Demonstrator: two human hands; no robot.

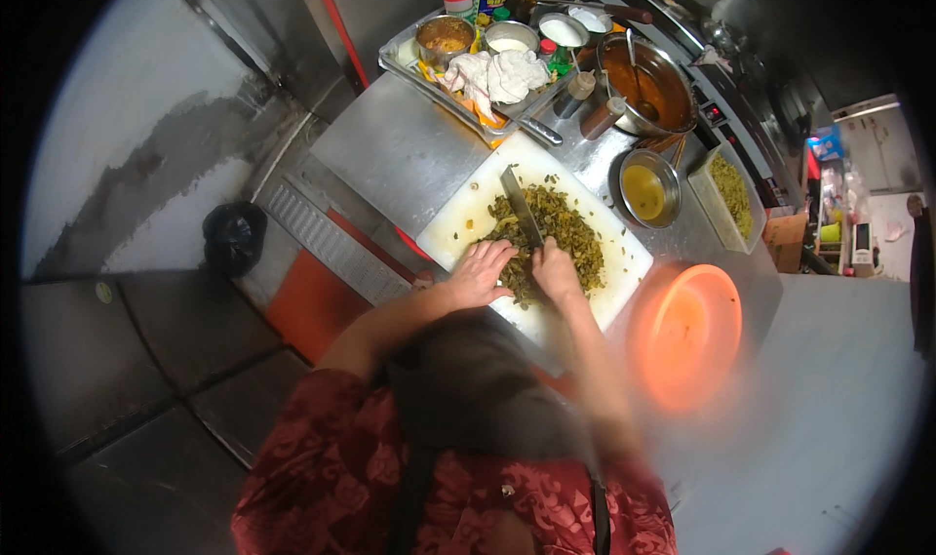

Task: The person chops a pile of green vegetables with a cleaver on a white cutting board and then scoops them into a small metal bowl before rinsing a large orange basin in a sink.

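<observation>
My right hand (557, 271) is closed around the handle of a kitchen knife (521, 204). Its blade points away from me and lies across a spread heap of chopped green vegetables (581, 244), which look like pickled greens. At the heap's near left edge rests my left hand (479, 273), fingers extended and thumb apart, beside the blade. Whether its fingertips press on some of the greens is hard to see. Under all this is a white cutting board (447, 226), scattered with loose bits.
An orange plastic basin (687, 335) stands right of the board. Beyond are a metal bowl of yellow liquid (643, 189), a container of chopped greens (731, 193) and a pot of reddish-brown sauce (647, 79). Squeeze bottles (603, 118) and a metal tray (409, 76) of seasonings sit behind the board.
</observation>
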